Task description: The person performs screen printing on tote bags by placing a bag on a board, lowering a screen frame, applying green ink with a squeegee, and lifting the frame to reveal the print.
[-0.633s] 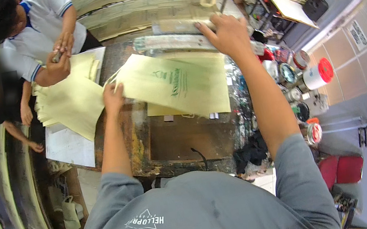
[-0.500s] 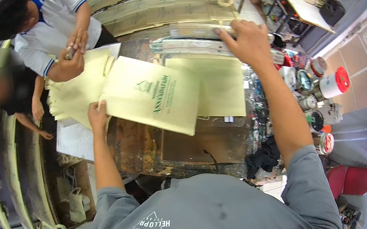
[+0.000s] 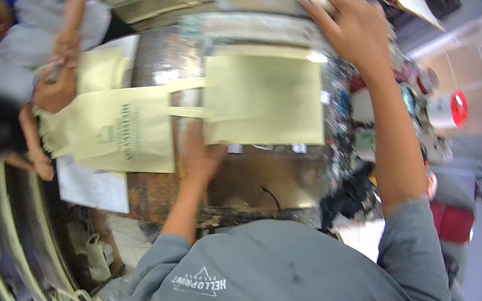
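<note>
Cluttered workshop all round, with a worn brown bench [image 3: 258, 179] in the middle and stacked pale strips down the far left edge. Over on the left, a co-worker's hands [image 3: 56, 92] press on a pile of cream cloth bags, likely squaring them up. Next along, a printed cream bag [image 3: 123, 132] lies flat on the bench, its handle loop trailing right. The person's left hand [image 3: 200, 154] sits just below that handle, part tucked under the bags; whether its fingers are closed or loose, I cannot tell. A plain cream bag [image 3: 264, 99] overlaps it, lying flat too. Up at right, the right hand [image 3: 353, 23] reaches for the tall bag stack [image 3: 257, 17], fingers spread wide, apparently resting on the stack's edge. Further right, a white tub with a red lid [image 3: 448, 111] stands closed, contents hidden.
</note>
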A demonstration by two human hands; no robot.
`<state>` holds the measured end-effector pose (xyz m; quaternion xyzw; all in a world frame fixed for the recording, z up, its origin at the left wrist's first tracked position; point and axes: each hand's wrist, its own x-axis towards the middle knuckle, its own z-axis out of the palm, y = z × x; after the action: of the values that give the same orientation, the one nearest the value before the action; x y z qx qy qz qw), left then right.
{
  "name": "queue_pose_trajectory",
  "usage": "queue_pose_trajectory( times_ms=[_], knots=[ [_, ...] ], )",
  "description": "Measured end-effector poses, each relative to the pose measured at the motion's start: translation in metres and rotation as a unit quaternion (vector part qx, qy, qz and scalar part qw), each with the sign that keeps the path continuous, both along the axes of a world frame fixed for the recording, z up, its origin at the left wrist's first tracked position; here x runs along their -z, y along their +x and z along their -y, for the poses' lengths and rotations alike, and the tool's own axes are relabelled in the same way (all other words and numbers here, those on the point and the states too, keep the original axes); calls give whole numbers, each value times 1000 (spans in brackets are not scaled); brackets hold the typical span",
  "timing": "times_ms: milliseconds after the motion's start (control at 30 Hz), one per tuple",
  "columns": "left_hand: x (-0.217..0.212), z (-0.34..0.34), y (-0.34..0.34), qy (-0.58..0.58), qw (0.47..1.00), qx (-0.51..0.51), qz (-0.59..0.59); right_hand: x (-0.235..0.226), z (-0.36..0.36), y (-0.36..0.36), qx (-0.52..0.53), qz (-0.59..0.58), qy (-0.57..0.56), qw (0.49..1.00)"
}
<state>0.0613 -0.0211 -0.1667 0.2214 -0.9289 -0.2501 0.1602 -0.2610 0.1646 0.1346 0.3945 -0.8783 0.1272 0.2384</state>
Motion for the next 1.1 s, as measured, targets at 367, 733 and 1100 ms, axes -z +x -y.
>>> queue_pose_trajectory(
  times_ms=[367, 733, 1100],
  knots=[
    [36, -174, -49, -76, 933, 331, 118, -11, 2, 1, -38, 11, -79, 996],
    [-126, -57, -4, 780, 590, -60, -201, 123, -56, 62, -61, 162, 170, 970],
    [-27, -61, 20, 781, 603, -155, -56, 233, -90, 146, -57, 167, 142, 974]
  ],
)
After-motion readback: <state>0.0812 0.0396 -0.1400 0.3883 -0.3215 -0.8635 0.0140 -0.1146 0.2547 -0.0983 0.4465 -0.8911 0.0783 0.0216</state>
